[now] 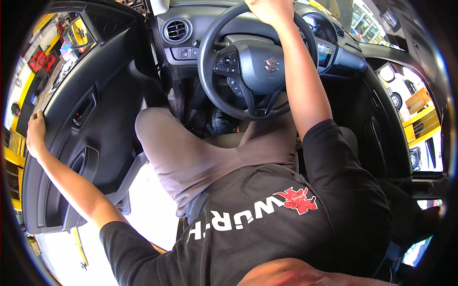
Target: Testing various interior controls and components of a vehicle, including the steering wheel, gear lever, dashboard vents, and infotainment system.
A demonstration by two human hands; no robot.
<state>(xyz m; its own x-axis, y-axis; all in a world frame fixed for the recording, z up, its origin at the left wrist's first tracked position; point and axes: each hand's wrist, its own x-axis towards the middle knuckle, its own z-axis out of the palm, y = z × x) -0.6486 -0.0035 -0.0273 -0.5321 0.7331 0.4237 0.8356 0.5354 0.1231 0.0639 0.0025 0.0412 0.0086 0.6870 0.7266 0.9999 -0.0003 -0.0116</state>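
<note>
I sit in a car's driver's seat with the black steering wheel [206, 62] before me. My right hand [273, 10] is on the top of its rim, with the fingers partly cut off by the upper edge of the picture. Out at the far left, my left hand [36, 133] is closed over the top edge of the open car door [114, 62]. On the door's inner panel are a release handle [85, 108] and a pull grip [88, 164].
A round air vent [177, 30] and lit screen [325, 53] are on the dashboard. My shoe [222, 122] is in the footwell. Bright floor [148, 209] shows between seat and door. Outside stand yellow beams [423, 125] and red trays [42, 61]; the side mirror [78, 32] juts out.
</note>
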